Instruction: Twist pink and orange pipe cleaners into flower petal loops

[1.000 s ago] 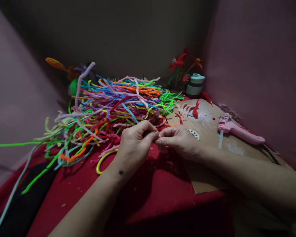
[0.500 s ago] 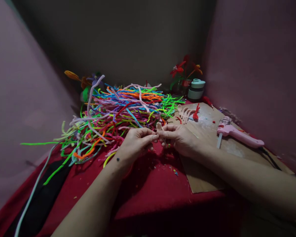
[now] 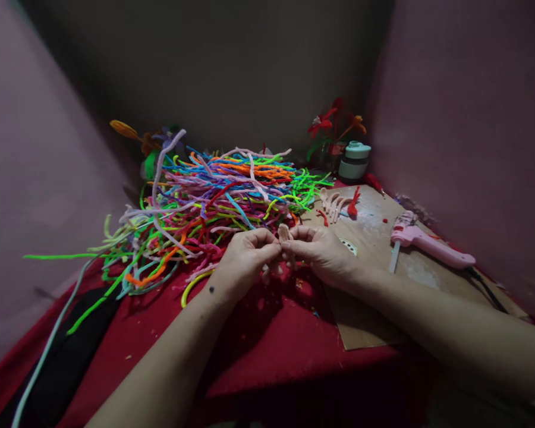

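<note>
Fingertips of my left hand [image 3: 254, 251] and my right hand [image 3: 318, 248] meet in front of a pile of pipe cleaners. Between them is a pale pink bent pipe cleaner [image 3: 284, 232], its folded loop standing up beside my right thumb. My right thumb and forefinger pinch the loop, while my left thumb and forefinger are closed at its lower end, which my fingers hide. Several similar pale pipe cleaner pieces [image 3: 332, 204] lie on a brown board [image 3: 374, 315] beyond my right hand, beside a red pipe cleaner piece [image 3: 353, 205].
Colourful pipe cleaners [image 3: 223, 196] are heaped at the back left of the red cloth [image 3: 258, 356]. On the board lie a pink glue gun [image 3: 432, 244] and a white dotted piece [image 3: 349, 246]. A lidded jar [image 3: 355, 159] and red pipe-cleaner flowers [image 3: 323, 122] stand behind.
My hands stay together on the pale pipe cleaner and have shifted slightly, with the fingers regripping. The white dotted piece beside my right wrist has come into view. The whole view has moved a little.
</note>
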`<state>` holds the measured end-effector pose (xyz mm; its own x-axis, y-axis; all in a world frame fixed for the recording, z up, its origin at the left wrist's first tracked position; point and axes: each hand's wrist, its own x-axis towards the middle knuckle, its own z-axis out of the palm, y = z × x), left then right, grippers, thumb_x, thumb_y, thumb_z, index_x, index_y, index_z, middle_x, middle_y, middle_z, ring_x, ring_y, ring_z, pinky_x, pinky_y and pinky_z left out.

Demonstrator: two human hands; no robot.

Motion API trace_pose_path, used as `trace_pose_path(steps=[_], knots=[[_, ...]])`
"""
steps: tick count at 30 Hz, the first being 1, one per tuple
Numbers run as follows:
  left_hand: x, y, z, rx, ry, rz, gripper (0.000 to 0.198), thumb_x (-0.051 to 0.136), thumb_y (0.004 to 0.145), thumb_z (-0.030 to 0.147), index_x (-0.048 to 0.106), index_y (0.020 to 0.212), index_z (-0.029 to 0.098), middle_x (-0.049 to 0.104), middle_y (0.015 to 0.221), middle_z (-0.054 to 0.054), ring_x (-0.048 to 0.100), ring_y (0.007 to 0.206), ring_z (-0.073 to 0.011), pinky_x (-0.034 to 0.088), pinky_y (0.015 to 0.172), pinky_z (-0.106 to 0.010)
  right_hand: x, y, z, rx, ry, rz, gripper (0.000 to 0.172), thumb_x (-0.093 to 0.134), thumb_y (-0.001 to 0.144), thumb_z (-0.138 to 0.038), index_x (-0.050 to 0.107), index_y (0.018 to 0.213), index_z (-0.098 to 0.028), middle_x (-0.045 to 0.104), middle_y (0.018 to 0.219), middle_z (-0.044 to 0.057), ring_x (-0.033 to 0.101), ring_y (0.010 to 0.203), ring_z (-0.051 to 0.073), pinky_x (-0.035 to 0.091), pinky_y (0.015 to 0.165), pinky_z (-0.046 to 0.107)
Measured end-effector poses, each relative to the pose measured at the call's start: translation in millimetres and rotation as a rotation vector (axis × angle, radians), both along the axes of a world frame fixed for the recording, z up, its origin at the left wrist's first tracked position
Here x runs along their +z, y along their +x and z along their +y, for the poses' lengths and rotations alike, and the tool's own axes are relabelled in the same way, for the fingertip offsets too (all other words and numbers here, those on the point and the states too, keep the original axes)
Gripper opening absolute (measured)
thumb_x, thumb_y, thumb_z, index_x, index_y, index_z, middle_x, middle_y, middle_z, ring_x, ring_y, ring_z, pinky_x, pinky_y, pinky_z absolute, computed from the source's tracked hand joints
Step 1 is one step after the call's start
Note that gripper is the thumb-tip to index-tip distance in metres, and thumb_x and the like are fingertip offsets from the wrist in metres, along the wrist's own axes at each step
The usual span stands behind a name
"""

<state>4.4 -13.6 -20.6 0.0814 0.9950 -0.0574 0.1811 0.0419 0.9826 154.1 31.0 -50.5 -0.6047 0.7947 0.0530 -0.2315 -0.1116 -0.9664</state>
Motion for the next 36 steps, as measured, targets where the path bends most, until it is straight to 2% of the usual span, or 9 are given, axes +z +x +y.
trace_pose_path(steps=[4,12,17,20,24,27,30,34,36], knots=[[1.2,-1.9,0.1,-0.083,-0.046,-0.052,0.012,0.056,0.073,0.021,0.057,0.065,0.013,0.062,0.055,-0.001,0.052,0.04,-0.0099,0.043,0.039,-0.021,-2.5,-1.6,-1.1,0.024,-0.008,0.0,0.028,0.07,0.07,-0.039,0.057,0.071,-0.015,0.057,0.058,-0.001,0.052,0.05,0.009,0.04,0.051,0.024],[4.8,-2.3,-2.9,-0.104,-0.125,-0.132,0.016,0.06,0.076,0.025,0.055,0.067,0.012,0.064,0.058,-0.004,0.058,0.046,-0.0123,0.049,0.046,-0.024,-2.5,-1.8,-0.3,-0.018,-0.086,0.034,0.027,0.076,0.063,-0.034,0.058,0.065,-0.015,0.057,0.056,-0.002,0.051,0.047,0.008,0.038,0.048,0.022],[7.8,-3.4,-4.3,-0.098,-0.088,-0.048,0.019,0.061,0.076,0.028,0.057,0.069,0.011,0.064,0.06,-0.002,0.058,0.045,-0.0107,0.047,0.048,-0.023,-1.7,-0.3,1.8,0.032,-0.044,0.014,0.023,0.071,0.07,-0.035,0.062,0.068,-0.013,0.059,0.058,0.0,0.051,0.049,0.008,0.039,0.05,0.023],[10.3,-6.7,-3.6,-0.06,-0.051,0.041,0.02,0.064,0.074,0.032,0.06,0.073,0.012,0.063,0.064,-0.001,0.055,0.045,-0.0093,0.043,0.045,-0.021,1.1,0.0,0.4,0.0,-0.049,-0.02,0.024,0.073,0.067,-0.035,0.062,0.065,-0.013,0.058,0.057,-0.001,0.05,0.047,0.007,0.037,0.048,0.022],[10.5,-8.3,-0.1,0.017,0.059,0.04,0.022,0.067,0.071,0.03,0.066,0.085,0.013,0.067,0.079,-0.003,0.06,0.064,-0.012,0.045,0.059,-0.022,6.2,0.3,-3.2,-0.021,-0.084,-0.074,0.029,0.075,0.062,-0.037,0.059,0.063,-0.013,0.057,0.053,-0.002,0.048,0.045,0.006,0.036,0.047,0.02],[5.9,-3.6,1.0,0.034,0.089,0.023,0.016,0.064,0.072,0.027,0.066,0.079,0.012,0.066,0.072,-0.003,0.059,0.065,-0.0135,0.046,0.065,-0.025,7.3,0.1,-5.0,0.014,-0.112,-0.112,0.031,0.075,0.061,-0.039,0.058,0.063,-0.013,0.06,0.053,-0.001,0.053,0.045,0.007,0.04,0.047,0.02],[-2.5,4.6,-1.0,0.126,0.255,0.14,0.009,0.061,0.073,0.022,0.065,0.07,0.013,0.063,0.066,-0.002,0.057,0.062,-0.0129,0.045,0.063,-0.025,6.1,-0.8,-5.8,0.027,-0.131,-0.122,0.032,0.075,0.06,-0.039,0.057,0.064,-0.013,0.061,0.053,0.0,0.057,0.046,0.009,0.043,0.047,0.021],[-11.9,12.7,-4.2,0.239,0.696,0.414,0.011,0.057,0.076,0.016,0.063,0.068,0.016,0.06,0.069,-0.001,0.056,0.068,-0.0121,0.044,0.066,-0.024,7.5,-1.7,-7.4,0.023,-0.127,-0.111,0.025,0.072,0.064,-0.03,0.055,0.062,-0.012,0.06,0.049,0.0,0.054,0.041,0.008,0.043,0.042,0.018],[-12.9,13.1,-3.1,0.24,0.739,0.463,0.011,0.056,0.078,0.016,0.063,0.07,0.016,0.06,0.07,-0.001,0.056,0.068,-0.0112,0.044,0.066,-0.023,9.9,-1.9,-8.6,-0.003,-0.131,-0.113,0.018,0.066,0.07,-0.022,0.054,0.061,-0.013,0.058,0.047,-0.001,0.054,0.039,0.007,0.042,0.04,0.016]])
